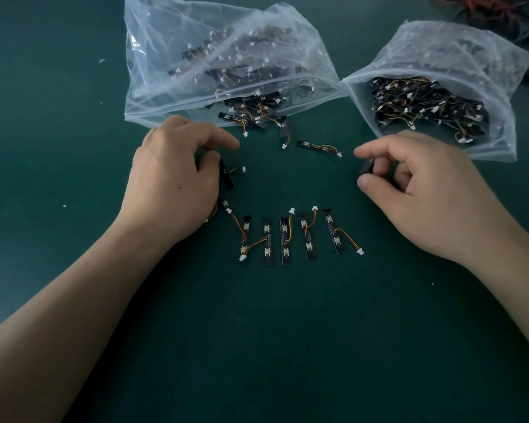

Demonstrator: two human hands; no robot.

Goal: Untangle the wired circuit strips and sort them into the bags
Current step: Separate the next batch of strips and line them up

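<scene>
My left hand (171, 178) grips a black circuit strip (227, 177) with curled fingers; its wire and white plug stick out to the right. My right hand (416, 184) pinches another black strip (366, 167) between thumb and fingers. Between my wrists, several strips (286, 241) with orange wires lie side by side in a row. Two clear plastic bags lie beyond my hands: the left bag (196, 35) has strips spilling from its mouth, and the right bag (471, 50) is full of wired strips.
Two loose strips (316, 146) lie on the green table (74, 117) between the bags' mouths. A tangle of red and dark wires (498, 7) sits at the far right corner. Small white specks dot the table on the left.
</scene>
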